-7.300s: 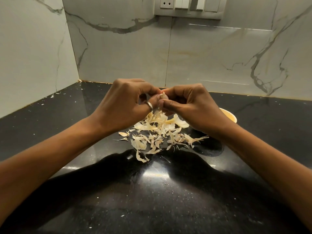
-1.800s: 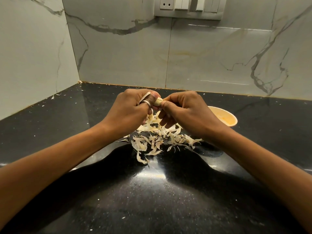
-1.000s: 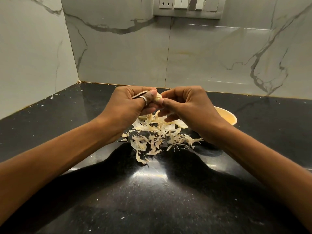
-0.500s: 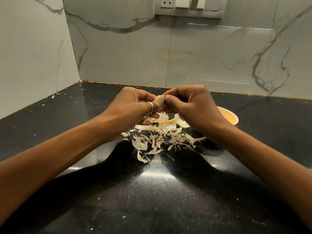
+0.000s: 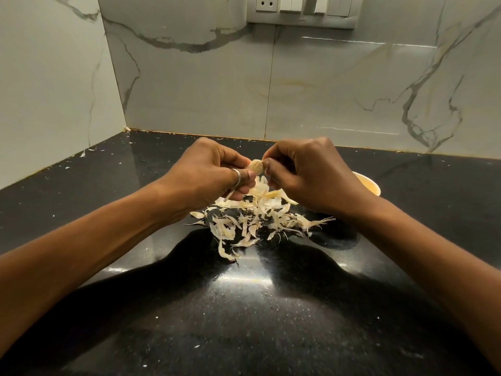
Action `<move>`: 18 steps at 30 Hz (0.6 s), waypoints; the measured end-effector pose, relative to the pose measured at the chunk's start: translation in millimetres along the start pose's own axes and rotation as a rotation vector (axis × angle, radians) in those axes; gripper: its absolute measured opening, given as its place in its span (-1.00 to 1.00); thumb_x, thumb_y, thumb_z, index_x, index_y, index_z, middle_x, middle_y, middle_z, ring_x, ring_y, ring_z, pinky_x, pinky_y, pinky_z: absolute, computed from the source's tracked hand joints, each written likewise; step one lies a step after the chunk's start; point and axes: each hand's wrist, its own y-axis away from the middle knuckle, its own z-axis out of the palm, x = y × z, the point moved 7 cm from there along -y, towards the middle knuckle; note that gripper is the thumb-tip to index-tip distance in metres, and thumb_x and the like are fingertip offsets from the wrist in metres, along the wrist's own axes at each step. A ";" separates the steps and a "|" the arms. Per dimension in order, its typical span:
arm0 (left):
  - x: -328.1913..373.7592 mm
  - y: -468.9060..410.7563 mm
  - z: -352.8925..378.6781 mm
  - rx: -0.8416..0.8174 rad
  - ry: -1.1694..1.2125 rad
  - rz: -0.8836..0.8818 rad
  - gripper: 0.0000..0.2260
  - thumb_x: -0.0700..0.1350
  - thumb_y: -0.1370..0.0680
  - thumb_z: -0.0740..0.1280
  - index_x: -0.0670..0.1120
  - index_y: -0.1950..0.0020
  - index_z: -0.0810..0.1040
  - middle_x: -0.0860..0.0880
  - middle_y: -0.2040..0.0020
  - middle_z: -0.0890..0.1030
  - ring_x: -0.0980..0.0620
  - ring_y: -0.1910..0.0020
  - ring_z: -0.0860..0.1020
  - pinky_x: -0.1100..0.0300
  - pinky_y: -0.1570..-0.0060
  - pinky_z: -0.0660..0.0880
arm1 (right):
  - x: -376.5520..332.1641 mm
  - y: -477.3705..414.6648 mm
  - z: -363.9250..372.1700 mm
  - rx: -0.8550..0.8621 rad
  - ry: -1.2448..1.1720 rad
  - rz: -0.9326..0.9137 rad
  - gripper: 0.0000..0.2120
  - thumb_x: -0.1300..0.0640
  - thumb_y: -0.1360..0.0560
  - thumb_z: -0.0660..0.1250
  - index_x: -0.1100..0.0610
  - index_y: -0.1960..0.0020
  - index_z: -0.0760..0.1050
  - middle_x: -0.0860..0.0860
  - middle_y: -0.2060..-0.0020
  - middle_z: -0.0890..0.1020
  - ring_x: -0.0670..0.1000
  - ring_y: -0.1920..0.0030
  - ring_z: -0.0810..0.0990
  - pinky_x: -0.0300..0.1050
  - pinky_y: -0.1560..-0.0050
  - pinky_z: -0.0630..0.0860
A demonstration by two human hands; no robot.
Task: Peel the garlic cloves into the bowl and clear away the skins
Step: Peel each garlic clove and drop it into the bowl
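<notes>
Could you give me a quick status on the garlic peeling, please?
Left hand and right hand pinch one garlic clove. Skins piled on counter below. Bowl behind right hand.

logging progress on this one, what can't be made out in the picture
Head view, all four:
- bowl: the right hand covers all but a strip of rim, so its contents are hidden.
- garlic clove: pinched between the left hand and the right; its underside and remaining skin are hidden.
- skins: the far part of the pile lies under the hands.
- switch panel: cut off by the top edge.
</notes>
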 end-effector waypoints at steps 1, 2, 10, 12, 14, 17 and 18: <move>-0.4 0.2 0.5 0.000 0.018 -0.004 -0.88 -0.31 -0.54 0.42 -0.22 -0.07 0.67 -0.16 0.16 0.73 0.02 0.22 0.69 0.24 0.23 0.63 | -0.2 -0.2 0.7 0.003 0.020 -0.006 -0.89 0.19 -0.61 0.36 0.18 -0.05 0.65 0.01 0.26 0.70 -0.06 0.29 0.68 -0.01 0.20 0.65; -0.9 0.3 1.0 0.001 0.036 -0.011 -0.88 -0.32 -0.54 0.43 -0.23 -0.06 0.67 -0.18 0.16 0.73 0.01 0.22 0.69 0.24 0.22 0.64 | -0.5 -0.4 1.2 0.007 0.039 -0.012 -0.88 0.18 -0.62 0.35 0.18 -0.04 0.64 0.01 0.26 0.69 -0.05 0.29 0.67 0.01 0.21 0.63; 1.8 3.8 6.1 -0.007 0.156 -0.026 -0.92 -0.33 -0.53 0.41 -0.20 0.03 0.66 -0.22 0.15 0.71 -0.01 0.23 0.68 0.23 0.20 0.66 | -2.6 -0.7 0.7 0.027 0.121 -0.035 -0.88 0.18 -0.61 0.31 0.21 -0.01 0.59 0.00 0.25 0.61 -0.03 0.31 0.55 -0.03 0.25 0.55; 3.1 3.9 6.4 -0.019 0.196 -0.029 -0.91 -0.32 -0.52 0.42 -0.23 -0.01 0.66 -0.21 0.14 0.72 0.00 0.21 0.70 0.22 0.18 0.67 | -1.4 -1.1 -2.4 0.044 0.088 -0.004 -0.89 0.17 -0.61 0.32 0.20 -0.01 0.59 -0.01 0.26 0.63 -0.04 0.31 0.59 -0.04 0.25 0.58; 4.2 3.9 5.9 -0.032 0.241 -0.040 -0.87 -0.30 -0.51 0.43 -0.23 -0.05 0.66 -0.20 0.12 0.73 -0.02 0.17 0.71 0.20 0.14 0.67 | 2.7 -1.4 -5.5 0.062 -0.049 0.062 -0.90 0.19 -0.62 0.33 0.20 -0.01 0.59 0.00 0.27 0.67 -0.06 0.33 0.66 -0.09 0.26 0.63; 6.4 3.6 5.7 -0.057 0.281 -0.043 -0.86 -0.28 -0.50 0.43 -0.21 -0.05 0.66 -0.18 0.11 0.73 -0.01 0.14 0.72 0.23 0.16 0.66 | 11.8 -2.2 -5.4 0.049 -0.263 0.184 -0.88 0.23 -0.62 0.33 0.27 0.00 0.60 0.06 0.30 0.69 -0.02 0.35 0.69 -0.09 0.28 0.67; 6.6 3.4 5.7 -0.062 0.291 -0.043 -0.84 -0.28 -0.50 0.43 -0.21 -0.06 0.66 -0.18 0.12 0.73 -0.01 0.15 0.72 0.25 0.18 0.65 | 14.0 -2.5 -4.9 0.038 -0.324 0.219 -0.87 0.24 -0.62 0.32 0.30 0.00 0.60 0.11 0.29 0.69 0.02 0.33 0.69 -0.07 0.27 0.67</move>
